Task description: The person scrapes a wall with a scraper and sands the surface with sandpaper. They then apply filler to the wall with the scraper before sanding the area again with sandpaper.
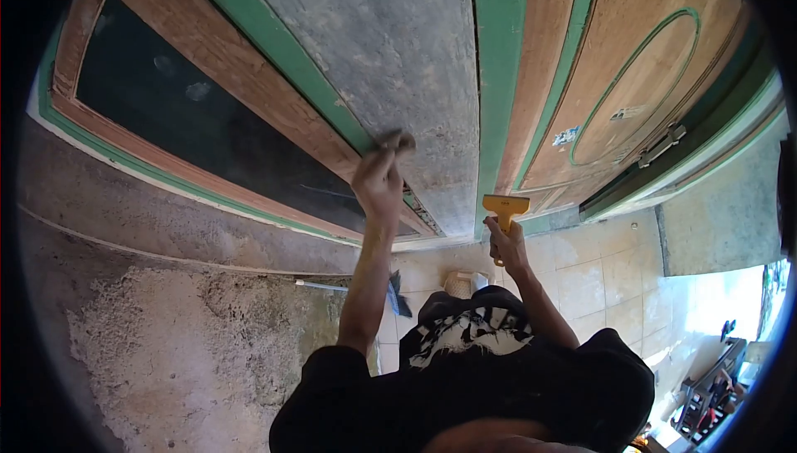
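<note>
My left hand (382, 177) is raised at the edge between the grey wall panel (407, 63) and a green-painted frame strip (282, 54). Its fingers are curled together and slightly blurred; whatever they may hold cannot be made out. Lower and to the right, my right hand (508, 245) grips the handle of a yellow scraper (506, 204), whose wide head points up toward a second green strip (496, 88). The scraper appears apart from the wall, in front of the foot of a wooden door.
A wood-framed window (207, 112) with dark glass lies left. The wooden door (639, 63) at right has a green oval and a metal latch (662, 146). Rough plaster wall (191, 353) is lower left. A broom (398, 295) and tools (710, 395) are on the tiled floor (581, 287).
</note>
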Tool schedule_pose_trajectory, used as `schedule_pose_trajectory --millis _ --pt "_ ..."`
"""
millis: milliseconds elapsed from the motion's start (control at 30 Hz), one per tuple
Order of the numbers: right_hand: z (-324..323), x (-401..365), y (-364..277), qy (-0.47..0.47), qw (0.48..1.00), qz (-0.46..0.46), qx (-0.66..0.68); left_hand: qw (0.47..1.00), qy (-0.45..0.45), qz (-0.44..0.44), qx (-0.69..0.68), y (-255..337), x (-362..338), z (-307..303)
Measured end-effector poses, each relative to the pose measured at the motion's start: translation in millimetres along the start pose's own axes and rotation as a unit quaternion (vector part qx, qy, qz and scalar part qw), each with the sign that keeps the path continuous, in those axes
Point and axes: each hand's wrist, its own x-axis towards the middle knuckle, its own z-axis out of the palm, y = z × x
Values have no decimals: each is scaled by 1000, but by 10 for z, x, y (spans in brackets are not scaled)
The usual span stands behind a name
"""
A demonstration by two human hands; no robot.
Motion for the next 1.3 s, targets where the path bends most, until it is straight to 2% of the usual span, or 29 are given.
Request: schedule_pose_trajectory --millis 67,133,167,267,300,367,467,500,567,600,667,800,867,933,967,1033,1067,1133,1167,1200,1267,1300 --pt "-25 -34 11 -4 1000 1 -10 1000 27 -10 -12 51 -51 25" --pt "-6 41 5 -2 1000 -19 3 998 -27 9 -51 -264 -380 254" --pt "0 61 -19 -1 1000 -21 6 996 -76 -33 -38 -447 -612 372" --pt "-15 -5 1 -11 1000 -18 19 990 -130 -57 14 -251 -508 226" --pt "-23 17 25 -10 1000 -9 12 998 -57 -10 -34 -200 -356 151" --pt "18 39 29 -11 1000 2 8 998 31 4 -49 146 230 -242" --pt "55 -1 13 -31 999 6 22 1000 8 25 2 8 305 -237" --pt "71 2 16 -32 999 7 21 997 17 50 -61 132 215 -164" --pt "83 11 8 -33 999 7 22 999 10 43 -19 -343 -313 190" --pt "79 0 -14 -33 999 9 17 999 0 33 23 -310 -342 192" --pt "57 -78 30 -34 999 17 9 999 -10 25 24 -303 -389 137" --pt "59 -79 54 -46 999 28 0 1000 19 -4 -6 15 232 -241" --pt "58 -88 48 -55 998 31 0 998 45 -11 -31 53 238 -221" --pt "83 -125 48 -58 998 30 10 997 -61 24 -32 98 32 -194" --pt "82 -137 37 -59 998 27 8 997 -58 26 -33 -87 -184 -53" --pt "66 -172 19 -77 997 17 22 983 -176 -17 56 -578 -667 295" --pt "40 -197 31 -77 997 7 22 984 -170 -11 54 -451 -609 233" --pt "23 -166 21 -57 998 8 -11 998 -24 11 -58 -50 -178 37" --pt "9 -173 -9 -67 998 2 -10 1000 14 18 -12 -7 0 -58" --pt "-5 -185 -6 -66 998 -1 -8 1000 15 22 -13 111 171 -155" --pt "-47 -161 -46 -73 997 21 9 992 75 18 -102 323 480 -290" --pt "-66 -147 -50 -72 997 14 10 996 62 40 -49 295 459 -309"
